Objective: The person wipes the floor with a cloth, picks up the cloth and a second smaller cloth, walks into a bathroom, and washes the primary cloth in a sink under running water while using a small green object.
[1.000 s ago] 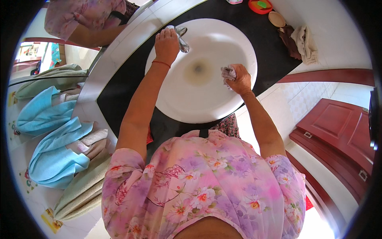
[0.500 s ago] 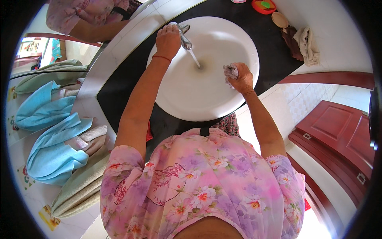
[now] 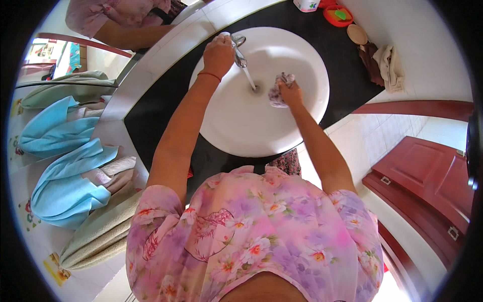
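Observation:
My right hand [image 3: 292, 93] grips a crumpled, mottled grey-purple cloth [image 3: 277, 93] above the right half of the white oval washbasin [image 3: 246, 140]. At the far left of the basin, my left hand [image 3: 219, 57] is closed beside the chrome tap [image 3: 241, 61]. Something white shows at that hand's fingertips; what it is I cannot make out. A thin stream of water [image 3: 249, 79] runs from the tap to the drain [image 3: 256, 89], left of the cloth.
A black countertop [image 3: 347, 65] surrounds the basin. At its back right are a white bottle [image 3: 307, 5], a red bowl [image 3: 332, 20] with something green, a round beige lid-like thing [image 3: 357, 34] and folded cloths [image 3: 388, 65]. Towels [image 3: 70, 186] hang left; a mirror is behind them.
My right hand has moved left with the cloth, closer to the water stream. The cloth hangs fuller below the fingers. My left hand stays beside the tap, and the water still runs.

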Demonstrator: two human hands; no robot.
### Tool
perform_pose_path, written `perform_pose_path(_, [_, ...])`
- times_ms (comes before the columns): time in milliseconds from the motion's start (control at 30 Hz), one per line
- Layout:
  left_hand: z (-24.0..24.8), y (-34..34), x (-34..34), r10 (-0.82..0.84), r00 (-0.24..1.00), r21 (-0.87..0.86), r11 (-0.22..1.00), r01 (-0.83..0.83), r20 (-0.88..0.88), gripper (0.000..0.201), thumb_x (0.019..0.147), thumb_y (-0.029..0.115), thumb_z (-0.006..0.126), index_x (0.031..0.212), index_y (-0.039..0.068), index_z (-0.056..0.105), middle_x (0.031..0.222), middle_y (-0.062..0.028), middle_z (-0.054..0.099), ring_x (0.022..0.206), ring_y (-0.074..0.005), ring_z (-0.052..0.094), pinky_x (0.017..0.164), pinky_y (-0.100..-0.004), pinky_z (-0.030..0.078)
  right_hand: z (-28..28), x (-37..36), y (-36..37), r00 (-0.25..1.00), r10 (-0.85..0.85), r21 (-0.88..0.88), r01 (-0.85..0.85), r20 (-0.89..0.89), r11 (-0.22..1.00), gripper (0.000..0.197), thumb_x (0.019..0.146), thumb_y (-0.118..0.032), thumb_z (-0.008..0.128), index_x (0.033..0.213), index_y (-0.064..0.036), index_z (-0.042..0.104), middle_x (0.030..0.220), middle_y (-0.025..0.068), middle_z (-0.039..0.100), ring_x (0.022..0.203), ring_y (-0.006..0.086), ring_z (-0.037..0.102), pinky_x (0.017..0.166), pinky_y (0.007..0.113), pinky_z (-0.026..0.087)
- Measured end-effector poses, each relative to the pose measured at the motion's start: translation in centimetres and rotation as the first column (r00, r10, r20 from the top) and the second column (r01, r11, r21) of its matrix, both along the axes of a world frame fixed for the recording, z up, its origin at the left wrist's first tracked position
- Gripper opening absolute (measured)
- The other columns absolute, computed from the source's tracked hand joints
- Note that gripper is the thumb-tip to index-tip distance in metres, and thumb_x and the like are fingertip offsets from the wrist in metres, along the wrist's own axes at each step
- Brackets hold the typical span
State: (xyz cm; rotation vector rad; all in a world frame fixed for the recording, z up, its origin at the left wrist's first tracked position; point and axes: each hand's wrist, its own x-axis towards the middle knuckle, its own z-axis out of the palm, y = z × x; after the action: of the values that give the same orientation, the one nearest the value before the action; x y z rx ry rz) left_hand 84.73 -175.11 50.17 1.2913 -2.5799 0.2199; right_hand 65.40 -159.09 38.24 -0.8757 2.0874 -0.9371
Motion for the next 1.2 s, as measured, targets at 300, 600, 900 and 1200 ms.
perform_pose_path(300, [-0.2, 1.0, 0.4, -0.018, 0.974, -0.036, 0.999, 0.010, -0.224, 0.036, 0.079, 0.017, 0.060, 0.112, 0.004, 0.053, 0.119, -0.0159, 0.053, 0.108, -0.0301, 0.053, 0.089, -0.0391, 0.044, -3.2, 8.5, -9.1, 0.976, 0.101, 0.200, -0.140, 0.194, 0.970, 0.053, 0.070, -0.049, 0.068, 0.099, -0.0047, 0.064, 0.096, 0.0144, 0.066, 0.080, 0.0269, 0.065, 0.074, 0.035, 0.050])
perform_pose_path(600, [-0.9, 1.2, -0.7, -0.069, 0.968, -0.057, 0.997, 0.057, -0.240, 0.039, 0.079, 0.012, 0.059, 0.116, 0.003, 0.052, 0.123, -0.0165, 0.051, 0.114, -0.0297, 0.049, 0.095, -0.0381, 0.040, -7.3, 6.4, -9.8, 0.958, 0.145, -0.078, -0.129, 0.250, 0.989, 0.059, 0.080, -0.055, 0.053, 0.105, -0.0030, 0.061, 0.097, 0.0171, 0.065, 0.091, 0.0286, 0.061, 0.080, 0.036, 0.047])
perform_pose_path(900, [-1.4, 1.4, -0.3, -0.078, 0.968, -0.114, 0.992, 0.052, -0.237, 0.039, 0.079, 0.010, 0.058, 0.116, 0.001, 0.052, 0.121, -0.0170, 0.051, 0.114, -0.0302, 0.049, 0.097, -0.0366, 0.039, -11.7, 7.7, -11.5, 0.804, 0.050, -0.078, -0.004, 0.592, 0.997, 0.052, 0.085, -0.049, 0.053, 0.098, 0.0011, 0.060, 0.086, 0.0118, 0.064, 0.070, 0.0216, 0.063, 0.058, 0.034, 0.052])
perform_pose_path(1200, [-1.4, 1.3, 0.2, -0.076, 0.962, -0.089, 0.995, 0.054, -0.263, 0.042, 0.076, 0.007, 0.061, 0.117, 0.002, 0.051, 0.123, -0.0186, 0.050, 0.113, -0.0318, 0.050, 0.094, -0.0368, 0.041, -11.3, 7.5, -11.0, 0.933, -0.051, 0.108, 0.013, 0.356, 0.994, 0.066, 0.081, -0.059, 0.052, 0.092, 0.0049, 0.063, 0.083, 0.0160, 0.064, 0.074, 0.0238, 0.063, 0.064, 0.034, 0.050])
